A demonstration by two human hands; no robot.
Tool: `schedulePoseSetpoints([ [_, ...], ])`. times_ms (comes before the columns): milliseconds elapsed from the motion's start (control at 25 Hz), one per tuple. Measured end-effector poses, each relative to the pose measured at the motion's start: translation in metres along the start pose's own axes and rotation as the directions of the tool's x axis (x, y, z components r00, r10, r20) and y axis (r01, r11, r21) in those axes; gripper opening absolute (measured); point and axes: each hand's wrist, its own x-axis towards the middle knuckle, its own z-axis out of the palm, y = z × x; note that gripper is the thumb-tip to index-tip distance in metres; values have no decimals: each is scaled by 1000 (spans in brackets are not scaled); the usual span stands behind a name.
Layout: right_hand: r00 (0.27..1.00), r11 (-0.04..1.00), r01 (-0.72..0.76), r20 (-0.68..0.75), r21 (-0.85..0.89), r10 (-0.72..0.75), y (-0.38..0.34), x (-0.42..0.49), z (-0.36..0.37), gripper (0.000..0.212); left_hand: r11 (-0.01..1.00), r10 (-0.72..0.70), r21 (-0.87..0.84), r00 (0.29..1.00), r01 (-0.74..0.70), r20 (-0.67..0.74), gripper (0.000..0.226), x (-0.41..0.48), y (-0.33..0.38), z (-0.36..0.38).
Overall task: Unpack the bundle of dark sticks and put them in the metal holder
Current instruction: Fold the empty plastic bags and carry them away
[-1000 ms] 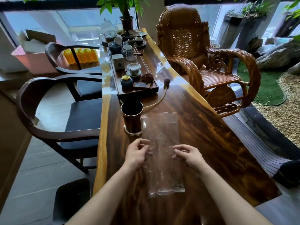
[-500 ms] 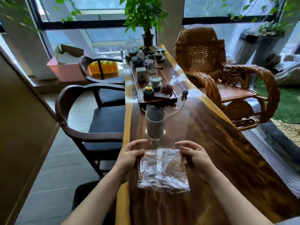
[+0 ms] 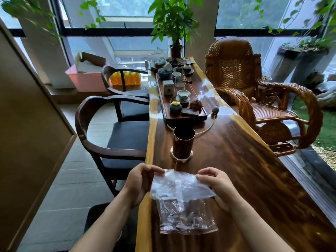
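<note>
A clear crinkled plastic bag [image 3: 183,202] hangs folded over between my hands above the near end of the wooden table [image 3: 245,170]. My left hand [image 3: 141,180] pinches its left top edge, and my right hand [image 3: 216,184] pinches the right top edge. The bag looks see-through, and I cannot make out any dark sticks in it. The metal holder [image 3: 182,144], a copper-coloured cylinder on a flared base, stands upright just beyond my hands. Its inside is dark, so its contents are hidden.
A long tea tray [image 3: 163,99] with cups, pots and small jars lies farther back, with a curved hose and bulb [image 3: 214,113] beside it. Dark wooden chairs [image 3: 109,135] stand on the left and a rattan rocking chair [image 3: 254,99] on the right.
The bag lay flat and long on the table a second ago. Both hands have lifted it, folded its top down and drawn it toward me. The camera has tilted up.
</note>
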Motion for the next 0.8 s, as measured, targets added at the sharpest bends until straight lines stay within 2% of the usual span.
schedulePoseSetpoints([
  [120,999,998,39,-28,40,-37,0,1,8,33,1000,19,-19,1000,-18,23,55,-4,-2,-4],
  [200,996,995,84,-45,46,-82,-2,3,18,34,998,4,60,998,-8,68,74,-11,-7,-7],
  [240,993,994,105,-54,36,-103,-3,5,24,33,992,-14,130,998,5,68,75,-15,-10,-8],
  [360,990,992,127,-56,21,-126,-6,8,41,35,963,31,270,993,0,-111,56,-23,-19,-14],
  [440,998,998,55,36,-32,-54,-7,5,53,41,968,80,250,974,-25,-211,47,-22,-19,-21],
  [520,992,984,18,129,-176,5,-1,2,63,49,978,90,203,969,-42,-232,41,-24,-17,-27],
  [560,992,977,32,129,-210,-5,4,2,67,50,976,109,208,963,-58,-245,40,-26,-18,-31],
  [680,993,978,120,26,-173,-117,14,9,81,44,967,180,233,920,-101,-349,40,-32,-22,-47],
  [800,986,972,163,-12,-172,-168,22,21,100,37,990,136,101,894,-102,-427,40,-42,-30,-63],
])
